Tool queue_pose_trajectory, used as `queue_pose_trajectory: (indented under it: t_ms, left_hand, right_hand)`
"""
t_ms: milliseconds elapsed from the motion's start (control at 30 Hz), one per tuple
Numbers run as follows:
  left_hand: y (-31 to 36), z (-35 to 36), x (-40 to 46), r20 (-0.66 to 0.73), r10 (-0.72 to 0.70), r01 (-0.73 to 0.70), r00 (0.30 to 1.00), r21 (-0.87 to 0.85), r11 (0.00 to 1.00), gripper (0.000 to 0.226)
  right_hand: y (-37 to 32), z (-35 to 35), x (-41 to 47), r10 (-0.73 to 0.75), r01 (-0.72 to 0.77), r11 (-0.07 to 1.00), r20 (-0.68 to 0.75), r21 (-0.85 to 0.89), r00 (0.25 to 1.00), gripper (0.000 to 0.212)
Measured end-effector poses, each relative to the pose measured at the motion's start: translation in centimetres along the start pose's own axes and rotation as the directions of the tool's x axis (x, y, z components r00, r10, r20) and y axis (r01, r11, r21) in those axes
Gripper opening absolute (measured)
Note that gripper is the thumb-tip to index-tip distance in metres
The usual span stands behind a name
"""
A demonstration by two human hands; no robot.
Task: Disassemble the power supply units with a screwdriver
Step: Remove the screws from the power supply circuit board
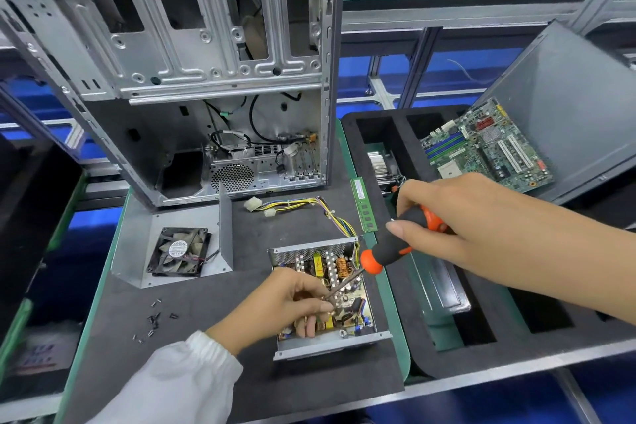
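**Open power supply under the screwdriver on our bench**

One stripped computer case [192,79] stands at the far left of the dark mat [137,320], its side open toward us. At far right, one green motherboard [488,144] leans in a black compartmented tray [378,134]. One removed metal cover [186,244], left of centre, carries a single black fan [179,251]; its label is too blurred to read. One power supply unit [327,296] sits near centre, lid off, board exposed, its wire bundle [309,206] trailing far. Our right hand [481,227] is wrapped around the one orange-and-black screwdriver [389,244], shaft angled into the unit. Our left hand [292,303] pinches the shaft near its tip, other fingers on the board. One green memory stick [363,203] lies beside the tray. About ten loose black screws [153,320] scatter near left.
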State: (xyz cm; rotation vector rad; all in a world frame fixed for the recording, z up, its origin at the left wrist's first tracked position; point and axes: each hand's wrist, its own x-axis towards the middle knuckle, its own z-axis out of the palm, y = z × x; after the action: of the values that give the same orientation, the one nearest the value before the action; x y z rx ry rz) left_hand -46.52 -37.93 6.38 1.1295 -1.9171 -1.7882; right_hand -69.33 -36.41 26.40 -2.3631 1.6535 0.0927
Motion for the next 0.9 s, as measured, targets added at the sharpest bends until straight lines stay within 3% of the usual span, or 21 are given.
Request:
queue_pose_trajectory:
  t_ms: [133, 233, 400, 467, 567, 667, 900]
  left_hand:
    - [0.6, -0.5, 0.4, 0.022, -0.011, 0.010, 1.000, 0.029, 1.000, 0.021]
    - [1.7, -0.9, 1.3, -0.035, 0.014, -0.014, 0.999, 0.002, 1.000, 0.020]
    - [3.4, 0.2, 3.7, -0.227, -0.026, -0.050, 0.973, -0.321, 0.946, 0.037]
    - [3.6, 1.3, 4.5, -0.238, -0.032, -0.055, 0.971, -0.350, 0.935, 0.034]
    - [3.0, 3.2, 5.2, -0.316, 0.049, -0.067, 0.947, -0.045, 0.997, 0.031]
    - [1.7, 4.2, 5.4, -0.360, 0.148, -0.057, 0.921, 0.252, 0.966, 0.028]
    - [1.2, 4.3, 5.4, -0.403, 0.212, -0.089, 0.890, 0.303, 0.949, 0.032]
  right_hand:
    - [0.8, -0.1, -0.5, -0.002, 0.002, 1.000, -0.031, 0.003, 1.000, 0.042]
    - [1.6, 0.1, -1.1, 0.015, -0.015, 1.000, -0.037, -0.002, 0.999, 0.041]
    - [2.5, 1.6, -2.1, 0.020, -0.020, 0.996, -0.004, -0.092, 1.000, 0.039]
    - [2.8, 2.5, -2.5, 0.025, -0.024, 0.990, 0.006, -0.138, 1.000, 0.034]
    - [3.2, 3.6, -2.7, 0.024, -0.019, 0.981, 0.023, -0.195, 0.999, 0.031]
    - [3.3, 4.7, -2.6, 0.039, -0.029, 0.971, 0.035, -0.238, 0.999, 0.031]
    - [3.1, 6.6, -2.3, 0.036, -0.015, 0.957, 0.065, -0.288, 0.997, 0.032]
